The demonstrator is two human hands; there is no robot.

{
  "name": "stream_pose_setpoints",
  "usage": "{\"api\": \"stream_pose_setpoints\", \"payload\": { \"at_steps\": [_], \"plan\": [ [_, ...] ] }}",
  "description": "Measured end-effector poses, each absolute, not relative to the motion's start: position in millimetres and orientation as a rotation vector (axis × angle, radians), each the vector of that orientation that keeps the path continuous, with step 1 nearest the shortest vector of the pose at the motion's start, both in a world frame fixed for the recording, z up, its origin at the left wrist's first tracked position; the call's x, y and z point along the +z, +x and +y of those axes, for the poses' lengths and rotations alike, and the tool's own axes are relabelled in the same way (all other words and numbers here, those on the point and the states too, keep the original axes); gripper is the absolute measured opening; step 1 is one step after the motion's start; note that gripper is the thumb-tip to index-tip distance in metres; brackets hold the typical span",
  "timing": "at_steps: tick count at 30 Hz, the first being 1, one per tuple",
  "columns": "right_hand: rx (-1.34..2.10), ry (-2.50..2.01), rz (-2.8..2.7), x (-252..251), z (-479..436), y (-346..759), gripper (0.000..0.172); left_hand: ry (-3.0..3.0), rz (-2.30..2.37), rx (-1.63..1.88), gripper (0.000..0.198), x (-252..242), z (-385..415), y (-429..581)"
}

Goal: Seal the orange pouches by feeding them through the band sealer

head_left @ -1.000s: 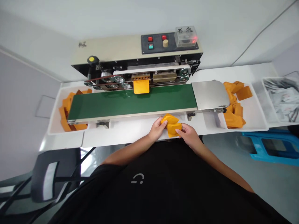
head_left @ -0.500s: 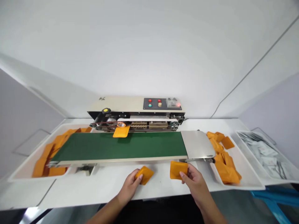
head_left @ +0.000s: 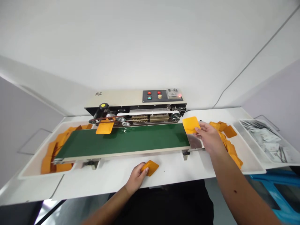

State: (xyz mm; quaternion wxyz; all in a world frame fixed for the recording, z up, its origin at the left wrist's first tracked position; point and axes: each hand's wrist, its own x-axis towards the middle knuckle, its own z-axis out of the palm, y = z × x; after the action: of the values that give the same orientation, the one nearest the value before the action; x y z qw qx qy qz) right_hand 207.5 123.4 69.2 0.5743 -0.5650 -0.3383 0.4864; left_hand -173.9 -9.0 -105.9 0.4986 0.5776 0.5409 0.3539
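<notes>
Two grips loaded: our right grip (head_left: 208, 137) holds pouch (head_left: 191, 124) at belt (head_left: 126, 140) end; left grip (head_left: 137, 175) pinches second pouch (head_left: 152, 167) on worktop (head_left: 105, 179).

The orange pouch (head_left: 191, 124) in our right hand (head_left: 209, 139) looked like smooth, faintly glossy plastic film, as did the second pouch (head_left: 152, 167) gripped by our left hand (head_left: 135, 177). The conveyor belt (head_left: 126, 140) was matt green, the sealer housing (head_left: 117, 98) painted metal, the table (head_left: 105, 182) smooth, shiny white.

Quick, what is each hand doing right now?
Left hand: closed on a small orange plastic pouch on the white table.
Right hand: holding a flat orange plastic pouch by the green conveyor belt.
</notes>
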Motion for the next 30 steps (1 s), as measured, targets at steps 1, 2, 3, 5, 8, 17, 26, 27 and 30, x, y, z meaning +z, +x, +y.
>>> {"api": "stream_pose_setpoints", "payload": {
  "at_steps": [1,2,3,5,8,17,26,27,30],
  "plan": [
    [1.127,-1.326,-0.77,71,130,209,0.057,1.403,1.307,0.863,0.062,-106,-9,-174],
    [1.112,-1.331,-0.748,72,136,211,0.056,1.409,1.304,0.869,0.061,-106,-9,-174],
    [1.1,-1.335,-0.732,72,140,212,0.056,1.414,1.299,0.875,0.06,-107,-9,-175],
    [1.095,-1.333,-0.729,71,145,213,0.059,1.42,1.288,0.88,0.06,-108,-8,-175],
    [1.133,-1.281,-0.751,69,145,213,0.066,1.412,1.29,0.876,0.061,-108,-7,-176],
    [1.213,-1.158,-0.745,62,76,206,0.039,1.339,1.287,0.914,0.06,-105,-8,-176],
    [1.411,-1.461,-1.341,24,3,134,0.022,1.582,0.634,0.766,0.039,-28,-4,-142],
    [1.439,-1.448,-1.342,22,0,126,0.023,1.612,0.613,0.714,0.036,-22,-3,-136],
    [1.51,-1.352,-1.108,17,-5,107,0.033,1.56,0.745,0.728,0.041,-18,-3,-119]
  ]
}}
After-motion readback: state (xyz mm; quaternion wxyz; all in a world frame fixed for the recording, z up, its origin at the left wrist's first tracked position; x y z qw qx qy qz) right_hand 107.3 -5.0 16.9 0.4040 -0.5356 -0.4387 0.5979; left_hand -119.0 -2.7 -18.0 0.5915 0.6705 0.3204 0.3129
